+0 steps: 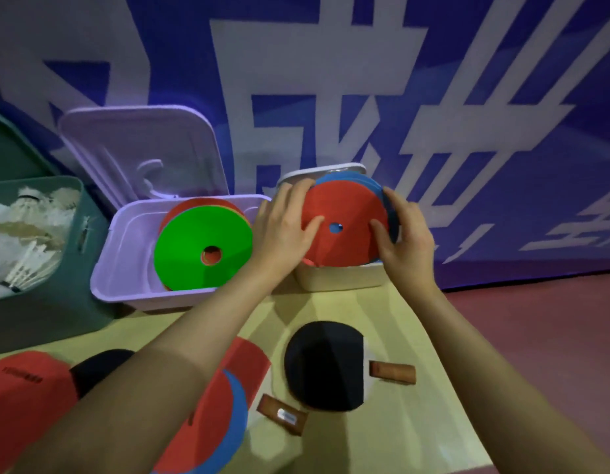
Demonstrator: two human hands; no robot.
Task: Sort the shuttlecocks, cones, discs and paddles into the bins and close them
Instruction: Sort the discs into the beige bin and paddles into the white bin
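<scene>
From my feed, the far wall [433, 80] is deep blue with broad white strokes, the floor [382, 309] pale yellow with a dull red strip [536, 319] at right. At left I see a dark green bin [74, 285] of white shuttlecocks [23, 234], then a lilac bin [125, 278] with a bright green disc [194, 248] (orange-red ones beneath), and a cream bin [338, 278] with a red disc [348, 217] over blue. Near me lie a black-faced paddle [324, 367] with a brown handle and red discs edged in blue [211, 415].

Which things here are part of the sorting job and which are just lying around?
Part of the job: red disc held by both hands, green disc in purple bin, shuttlecocks in green bin, cream bin, black paddle.

Lying around: blue banner.
</scene>
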